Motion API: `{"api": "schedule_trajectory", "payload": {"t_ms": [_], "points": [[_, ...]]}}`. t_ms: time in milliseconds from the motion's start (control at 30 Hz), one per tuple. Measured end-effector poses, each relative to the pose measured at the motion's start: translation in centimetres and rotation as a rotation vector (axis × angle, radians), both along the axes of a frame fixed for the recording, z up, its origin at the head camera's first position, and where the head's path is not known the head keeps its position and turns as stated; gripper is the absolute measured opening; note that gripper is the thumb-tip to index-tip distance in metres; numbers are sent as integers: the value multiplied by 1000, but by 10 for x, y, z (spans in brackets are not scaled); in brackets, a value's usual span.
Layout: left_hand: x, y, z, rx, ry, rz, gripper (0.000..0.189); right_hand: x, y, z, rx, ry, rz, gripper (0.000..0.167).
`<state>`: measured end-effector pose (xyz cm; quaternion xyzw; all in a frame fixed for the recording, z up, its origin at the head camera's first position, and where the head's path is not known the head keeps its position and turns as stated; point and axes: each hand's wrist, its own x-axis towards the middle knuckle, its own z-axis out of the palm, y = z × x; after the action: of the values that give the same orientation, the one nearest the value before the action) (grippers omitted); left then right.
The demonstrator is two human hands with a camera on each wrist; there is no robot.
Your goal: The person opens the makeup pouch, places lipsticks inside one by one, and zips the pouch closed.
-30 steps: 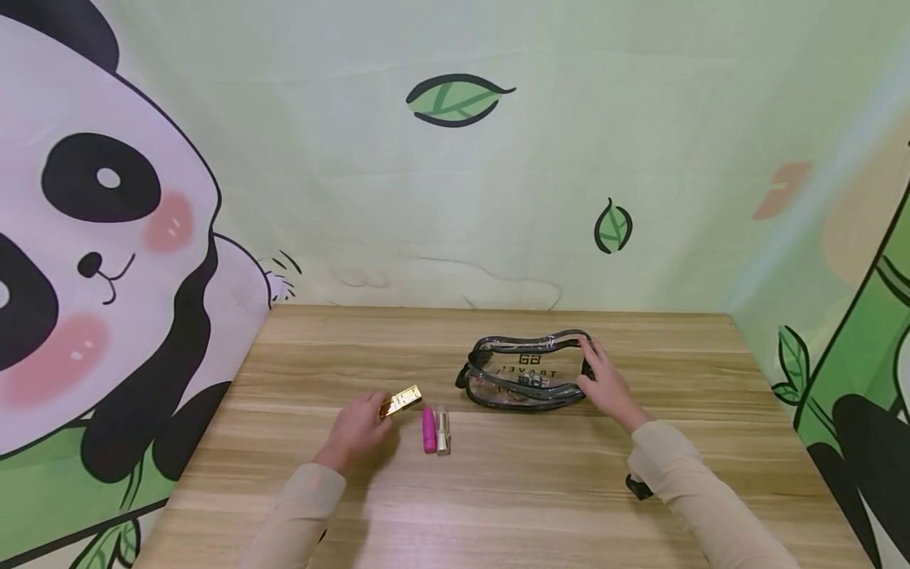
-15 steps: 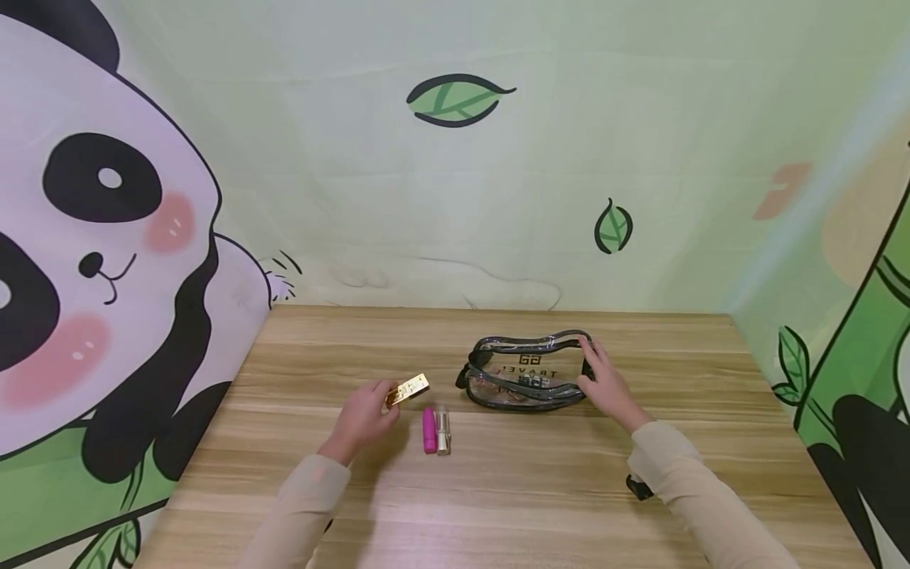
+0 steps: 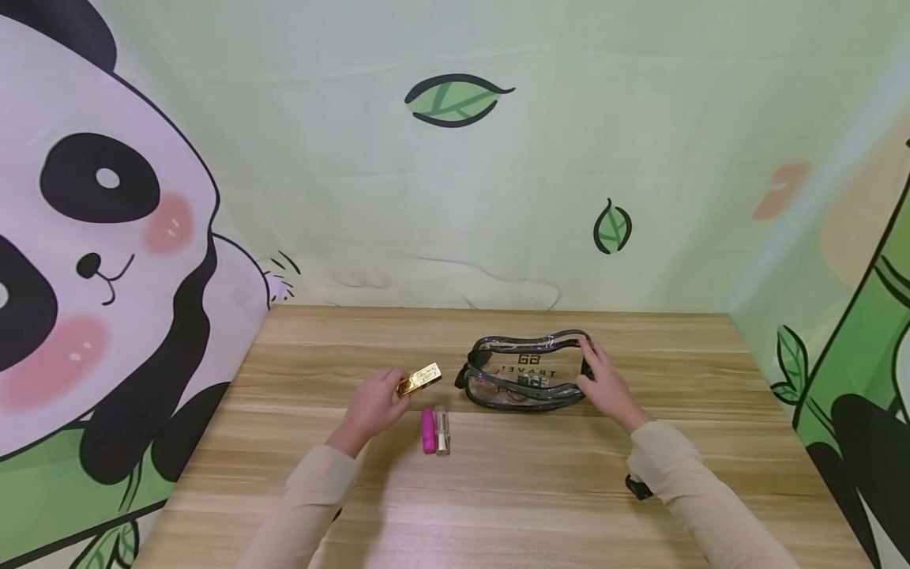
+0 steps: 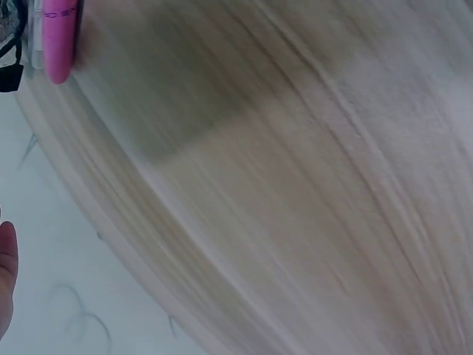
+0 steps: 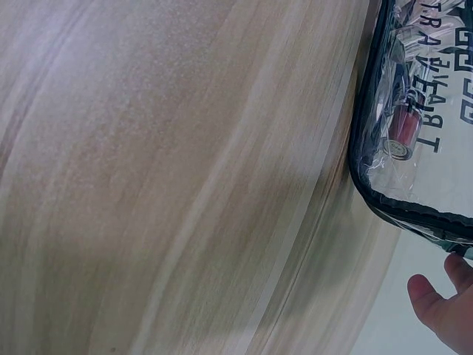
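My left hand (image 3: pixel 371 405) holds a shiny gold lipstick (image 3: pixel 421 380) above the table, just left of a clear zip pouch (image 3: pixel 528 391) with dark edging. My right hand (image 3: pixel 609 387) grips the pouch's right end, its thumb at the near rim and fingers at the far one, and the mouth gapes. Inside, a small reddish tube (image 5: pixel 403 126) shows through the plastic in the right wrist view. Below the gold lipstick, a pink lipstick (image 3: pixel 429 431) and a clear-capped lipstick (image 3: pixel 443 431) lie side by side. The left wrist view shows only a fingertip (image 4: pixel 7 255), not the grip.
The wooden table (image 3: pixel 512 506) meets a cloth backdrop (image 3: pixel 341 158) with panda and leaf prints at its far edge. A small black object (image 3: pixel 638 487) shows beneath the right sleeve (image 3: pixel 682 466).
My left hand has moved right and away from me with the gold lipstick, closer to the pouch. The right hand, pouch and two lying lipsticks keep their places.
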<state>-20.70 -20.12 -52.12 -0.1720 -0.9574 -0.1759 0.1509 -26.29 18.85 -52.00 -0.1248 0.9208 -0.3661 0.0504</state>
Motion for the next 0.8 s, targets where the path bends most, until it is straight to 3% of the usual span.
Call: {"api": "schedule_trajectory", "payload": {"t_ms": [567,800], "points": [[-7,24,22,21,23,-11,27,1,-1,3,-5,-21,-1,71],[-11,36,30,52,36,-65,26,1,-1,2,5,-12,-2,72]]}}
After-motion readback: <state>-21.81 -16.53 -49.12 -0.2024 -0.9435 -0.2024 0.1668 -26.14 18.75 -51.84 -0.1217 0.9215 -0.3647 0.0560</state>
